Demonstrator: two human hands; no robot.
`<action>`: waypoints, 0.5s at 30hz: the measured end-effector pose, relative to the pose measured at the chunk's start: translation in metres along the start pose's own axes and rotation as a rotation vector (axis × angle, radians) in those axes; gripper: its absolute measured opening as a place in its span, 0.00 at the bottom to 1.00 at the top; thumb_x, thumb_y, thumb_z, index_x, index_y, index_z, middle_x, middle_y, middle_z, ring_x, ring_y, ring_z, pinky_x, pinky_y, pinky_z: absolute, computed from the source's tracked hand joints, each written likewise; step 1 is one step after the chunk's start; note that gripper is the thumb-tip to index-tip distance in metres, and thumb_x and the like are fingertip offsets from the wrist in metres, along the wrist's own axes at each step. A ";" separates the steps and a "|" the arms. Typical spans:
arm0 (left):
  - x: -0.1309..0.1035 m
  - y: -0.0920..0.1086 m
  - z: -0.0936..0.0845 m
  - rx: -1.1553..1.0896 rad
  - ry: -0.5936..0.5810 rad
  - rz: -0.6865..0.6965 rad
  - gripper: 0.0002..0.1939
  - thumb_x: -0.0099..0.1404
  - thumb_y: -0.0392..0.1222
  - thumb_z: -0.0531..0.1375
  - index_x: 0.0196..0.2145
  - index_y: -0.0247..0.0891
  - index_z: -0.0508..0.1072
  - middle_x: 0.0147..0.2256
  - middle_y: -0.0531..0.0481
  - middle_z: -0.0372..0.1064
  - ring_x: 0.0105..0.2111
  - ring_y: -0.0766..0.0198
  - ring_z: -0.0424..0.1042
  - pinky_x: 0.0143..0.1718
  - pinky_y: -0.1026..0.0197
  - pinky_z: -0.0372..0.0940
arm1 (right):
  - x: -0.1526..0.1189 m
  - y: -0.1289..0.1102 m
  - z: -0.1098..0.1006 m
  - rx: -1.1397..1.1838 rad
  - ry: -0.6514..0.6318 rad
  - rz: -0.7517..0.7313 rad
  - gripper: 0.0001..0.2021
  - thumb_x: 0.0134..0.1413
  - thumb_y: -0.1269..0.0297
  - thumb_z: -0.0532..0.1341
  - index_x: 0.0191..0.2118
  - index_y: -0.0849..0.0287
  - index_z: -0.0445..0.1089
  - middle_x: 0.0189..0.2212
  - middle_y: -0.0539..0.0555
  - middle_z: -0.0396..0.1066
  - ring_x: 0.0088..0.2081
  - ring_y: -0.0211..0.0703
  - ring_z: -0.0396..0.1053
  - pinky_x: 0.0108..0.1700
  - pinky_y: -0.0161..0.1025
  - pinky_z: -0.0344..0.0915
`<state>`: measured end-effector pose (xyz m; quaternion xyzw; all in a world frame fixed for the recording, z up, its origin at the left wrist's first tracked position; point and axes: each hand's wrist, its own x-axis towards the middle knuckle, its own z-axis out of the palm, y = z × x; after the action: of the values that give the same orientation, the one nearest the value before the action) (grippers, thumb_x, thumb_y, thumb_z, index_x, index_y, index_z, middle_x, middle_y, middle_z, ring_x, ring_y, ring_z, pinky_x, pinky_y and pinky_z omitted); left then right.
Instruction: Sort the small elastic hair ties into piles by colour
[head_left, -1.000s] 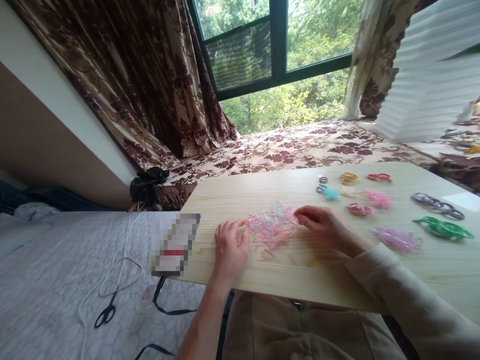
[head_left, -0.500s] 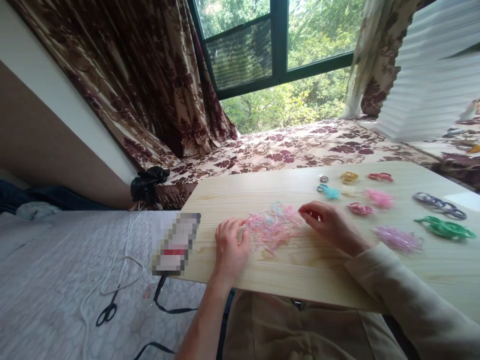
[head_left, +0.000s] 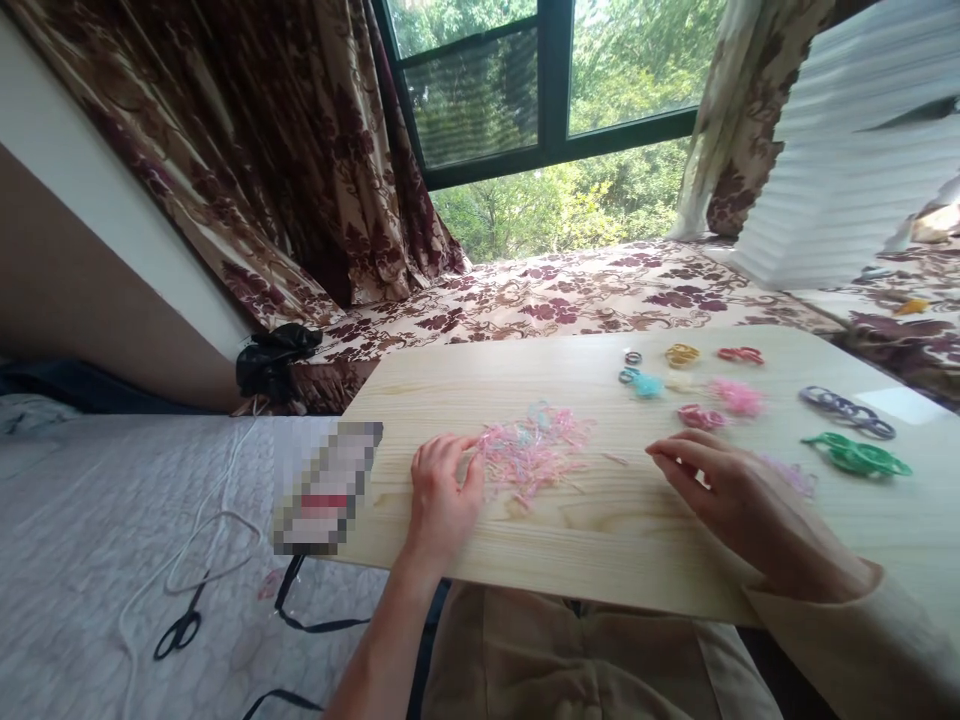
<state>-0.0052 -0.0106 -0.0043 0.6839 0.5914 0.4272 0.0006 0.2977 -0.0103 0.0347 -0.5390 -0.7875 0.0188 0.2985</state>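
Observation:
A loose pile of small thin elastic bands (head_left: 534,450), pink, lilac and pale blue, is spread on the light wooden table (head_left: 420,390). My left hand (head_left: 448,485) rests at the pile's left edge, fingers loosely curved and thumb apart, gripping nothing visible. To the right of the pile, my right hand (head_left: 720,490) is raised over the tabletop with thumb and fingertips pinched together. Whether a band is between them is too small to see. Beneath and behind it lies a lilac heap of bands (head_left: 795,478), partly hidden. One stray pink band (head_left: 615,459) lies between pile and right hand.
Sorted groups lie at the right: pink bands (head_left: 737,396), turquoise bands (head_left: 645,383), yellow ties (head_left: 682,355), red ties (head_left: 740,355), purple ties (head_left: 847,411), green ties (head_left: 859,455). A blurred-out phone-like object (head_left: 330,490) sits at the table's left edge. Scissors (head_left: 180,632) lie on the bed.
My right hand has moved right, from the pile's edge toward the sorted groups, now covering part of the lilac heap. My left hand stays beside the pile. The view has shifted slightly.

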 end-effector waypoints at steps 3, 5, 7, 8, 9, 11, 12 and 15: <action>0.000 0.000 0.000 -0.002 0.002 0.003 0.09 0.66 0.38 0.56 0.40 0.40 0.75 0.42 0.45 0.76 0.47 0.54 0.71 0.55 0.47 0.64 | -0.002 -0.004 0.003 -0.003 -0.037 0.051 0.15 0.61 0.57 0.52 0.32 0.54 0.75 0.32 0.53 0.76 0.26 0.40 0.71 0.28 0.38 0.62; 0.000 0.000 0.000 -0.005 0.004 0.003 0.09 0.66 0.38 0.56 0.41 0.40 0.75 0.42 0.46 0.76 0.47 0.53 0.71 0.55 0.47 0.64 | -0.002 -0.008 0.009 -0.009 -0.049 0.067 0.15 0.61 0.57 0.53 0.33 0.54 0.76 0.33 0.52 0.75 0.26 0.39 0.71 0.27 0.37 0.61; 0.000 -0.001 0.001 -0.008 0.007 0.005 0.09 0.66 0.38 0.56 0.41 0.40 0.75 0.42 0.46 0.76 0.47 0.53 0.71 0.55 0.46 0.64 | -0.001 -0.010 0.015 -0.030 -0.033 0.083 0.14 0.60 0.57 0.54 0.33 0.54 0.76 0.33 0.52 0.75 0.27 0.39 0.71 0.28 0.37 0.61; 0.000 -0.001 0.001 -0.010 0.008 0.006 0.09 0.66 0.39 0.56 0.40 0.41 0.75 0.42 0.46 0.76 0.47 0.53 0.71 0.54 0.46 0.65 | 0.000 -0.011 0.018 -0.041 -0.026 0.094 0.14 0.60 0.57 0.55 0.33 0.54 0.76 0.33 0.52 0.75 0.27 0.39 0.71 0.29 0.37 0.60; 0.000 -0.002 0.002 -0.012 0.008 0.007 0.09 0.66 0.39 0.56 0.40 0.41 0.75 0.42 0.46 0.76 0.47 0.53 0.71 0.54 0.46 0.65 | 0.001 -0.012 0.020 -0.050 -0.024 0.104 0.14 0.61 0.57 0.55 0.33 0.54 0.76 0.33 0.52 0.75 0.27 0.39 0.71 0.29 0.37 0.60; 0.000 -0.003 0.002 -0.016 0.010 0.005 0.08 0.66 0.39 0.56 0.40 0.41 0.75 0.41 0.46 0.76 0.46 0.53 0.71 0.54 0.46 0.65 | 0.003 -0.013 0.023 -0.066 -0.033 0.113 0.14 0.62 0.59 0.54 0.32 0.54 0.76 0.32 0.52 0.74 0.27 0.39 0.70 0.29 0.37 0.59; 0.000 -0.003 0.003 -0.018 0.011 0.004 0.08 0.66 0.40 0.56 0.40 0.41 0.75 0.41 0.46 0.76 0.46 0.53 0.71 0.54 0.46 0.65 | 0.004 -0.014 0.024 -0.082 -0.036 0.108 0.14 0.62 0.60 0.54 0.32 0.54 0.75 0.32 0.52 0.74 0.28 0.39 0.70 0.29 0.37 0.59; 0.001 -0.004 0.003 -0.020 0.010 0.004 0.09 0.66 0.41 0.56 0.40 0.39 0.75 0.41 0.44 0.76 0.46 0.52 0.71 0.54 0.45 0.65 | 0.003 -0.019 0.025 -0.150 -0.024 0.076 0.15 0.63 0.62 0.51 0.28 0.56 0.70 0.30 0.53 0.72 0.29 0.40 0.70 0.31 0.38 0.58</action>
<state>-0.0067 -0.0076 -0.0077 0.6830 0.5859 0.4362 0.0037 0.2682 -0.0084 0.0221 -0.5889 -0.7692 -0.0224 0.2471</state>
